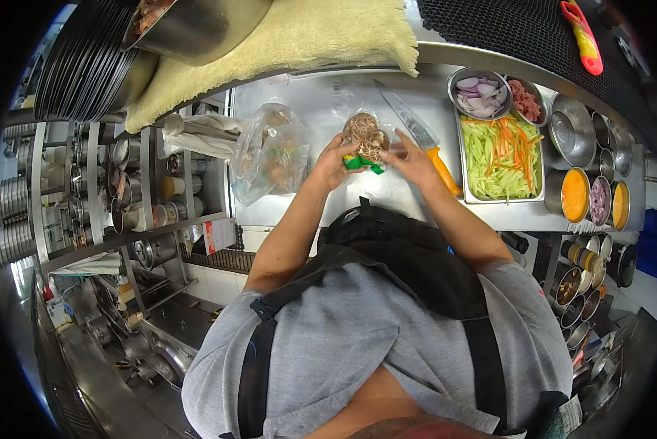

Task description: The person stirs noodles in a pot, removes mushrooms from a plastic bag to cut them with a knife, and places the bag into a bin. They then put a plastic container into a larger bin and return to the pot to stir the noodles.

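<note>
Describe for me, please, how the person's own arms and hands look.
The left hand and right hand are bare, with no gloves, watch or bracelet visible. The forearms are uncovered below the short sleeves of a grey shirt, worn under a black apron.

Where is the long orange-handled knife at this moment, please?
In the head view, the long orange-handled steel knife lies right of centre on the metal counter, between the bare right hand and the metal tray of shredded green and orange vegetables.
</note>
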Available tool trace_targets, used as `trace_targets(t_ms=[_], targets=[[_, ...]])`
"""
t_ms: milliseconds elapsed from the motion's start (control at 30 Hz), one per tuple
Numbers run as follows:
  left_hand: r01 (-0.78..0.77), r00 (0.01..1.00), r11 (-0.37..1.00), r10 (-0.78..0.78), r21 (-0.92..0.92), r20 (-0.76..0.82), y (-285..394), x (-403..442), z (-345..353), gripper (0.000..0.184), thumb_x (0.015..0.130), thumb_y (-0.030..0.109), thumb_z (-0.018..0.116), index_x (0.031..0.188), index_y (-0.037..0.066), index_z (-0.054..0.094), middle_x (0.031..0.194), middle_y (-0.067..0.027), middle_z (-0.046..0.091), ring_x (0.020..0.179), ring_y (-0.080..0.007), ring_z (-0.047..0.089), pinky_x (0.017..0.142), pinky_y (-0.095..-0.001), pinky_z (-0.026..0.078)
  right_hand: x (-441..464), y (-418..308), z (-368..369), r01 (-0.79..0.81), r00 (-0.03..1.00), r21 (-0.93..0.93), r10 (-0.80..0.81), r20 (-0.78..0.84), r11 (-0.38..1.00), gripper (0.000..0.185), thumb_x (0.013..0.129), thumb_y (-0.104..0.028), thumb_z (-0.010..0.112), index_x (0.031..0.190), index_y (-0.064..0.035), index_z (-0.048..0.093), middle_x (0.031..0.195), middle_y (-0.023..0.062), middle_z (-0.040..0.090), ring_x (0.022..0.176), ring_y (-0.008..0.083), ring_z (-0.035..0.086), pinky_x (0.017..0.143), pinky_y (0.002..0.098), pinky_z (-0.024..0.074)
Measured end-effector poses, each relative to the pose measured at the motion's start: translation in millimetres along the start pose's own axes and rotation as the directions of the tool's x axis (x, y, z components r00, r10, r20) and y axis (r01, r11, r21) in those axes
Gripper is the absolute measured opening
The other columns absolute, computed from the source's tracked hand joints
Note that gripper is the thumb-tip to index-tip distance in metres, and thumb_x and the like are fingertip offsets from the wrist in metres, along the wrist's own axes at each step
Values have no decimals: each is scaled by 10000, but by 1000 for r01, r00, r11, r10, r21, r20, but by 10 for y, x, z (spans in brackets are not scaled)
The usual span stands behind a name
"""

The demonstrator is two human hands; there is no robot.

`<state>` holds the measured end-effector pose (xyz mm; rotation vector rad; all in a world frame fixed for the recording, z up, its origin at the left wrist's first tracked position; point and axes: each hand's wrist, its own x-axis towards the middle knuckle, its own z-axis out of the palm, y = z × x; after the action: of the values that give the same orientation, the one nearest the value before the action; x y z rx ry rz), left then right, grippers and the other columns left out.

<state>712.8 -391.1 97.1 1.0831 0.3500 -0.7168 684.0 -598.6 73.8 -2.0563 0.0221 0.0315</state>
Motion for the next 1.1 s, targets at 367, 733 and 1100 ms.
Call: trace_targets(t_ms=[367, 733, 1100], targets=[[100, 933, 979, -30, 178, -359, -72, -98, 274, 451, 940, 229, 486, 1360, 152, 341, 994, -84, 609, 832, -213, 618, 584, -364, 520, -70, -41, 137, -160, 986, 300, 168, -1, 940, 804, 733, -422, 755, 1332, 8, 433, 938, 149, 656, 686, 166, 640, 531, 279, 526], [103, 968, 988, -126, -116, -215, 157, -201, 6, 482, 925, 334, 512, 1326, 92, 397, 1139, -136, 545, 938, -235, 610, 685, -349, 557, -141, -376, -16, 25, 999, 88, -28, 39, 996, 484, 779, -195, 719, 1211, -27, 579, 952, 143, 650, 685, 178, 615, 663, 309, 506], [-222, 886, 735, 427, 641, -183, -50, -276, 133, 413, 880, 92, 605, 1255, -29, 484, 1054, -181, 621, 792, -208, 670, 651, -284, 562, -24, -287, -94, 207, 977, -104, -201, 71, 973, 155, 804, -86, 646, 927, 7, 645, 849, 158, 658, 737, 315, 642, 689, 383, 502]])
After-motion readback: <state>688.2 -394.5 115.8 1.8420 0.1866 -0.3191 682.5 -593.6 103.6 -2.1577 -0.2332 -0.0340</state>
